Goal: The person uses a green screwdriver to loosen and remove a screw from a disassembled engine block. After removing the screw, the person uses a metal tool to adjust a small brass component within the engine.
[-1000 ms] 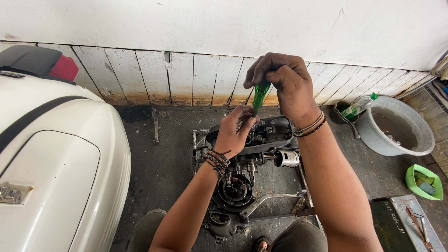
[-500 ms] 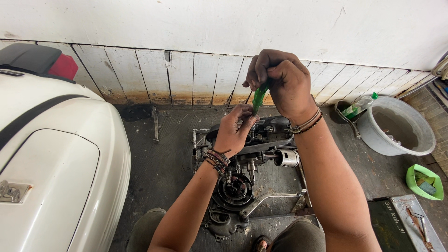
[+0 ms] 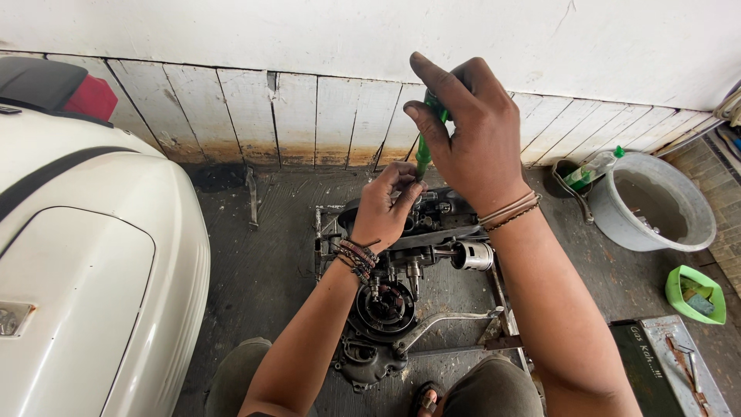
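Head camera view, looking down: both my forearms reach forward over a dismantled grey metal motorcycle engine (image 3: 401, 286) resting on a low metal frame on the dark concrete floor (image 3: 262, 270). My right hand (image 3: 471, 135) is raised above the engine, wrist bent, knuckles toward the camera, with cord bracelets at the wrist. My left hand (image 3: 382, 208) sits lower, just above the engine's upper end, with beaded bracelets on its wrist.

Surroundings: a white scooter body panel (image 3: 85, 262) fills the left side, with a red tail lamp (image 3: 93, 96) at its upper end. A whitewashed plank wall (image 3: 309, 116) runs behind the engine. To the right stand a grey round plastic basin (image 3: 656, 208), a clear bottle with a green cap (image 3: 590, 170) just beside it, a small green plastic tray (image 3: 695, 293) and a flat metal toolbox (image 3: 671, 363) at the lower right corner. My right forearm hides part of the engine's right side; a silver piston (image 3: 472, 255) shows beneath it.

Hands: the right hand is closed around the top of a green-handled screwdriver (image 3: 424, 150), held nearly upright. The left hand is curled, fingertips pinched about the screwdriver's lower part, near the engine's top. The tip itself is hidden behind my left fingers.
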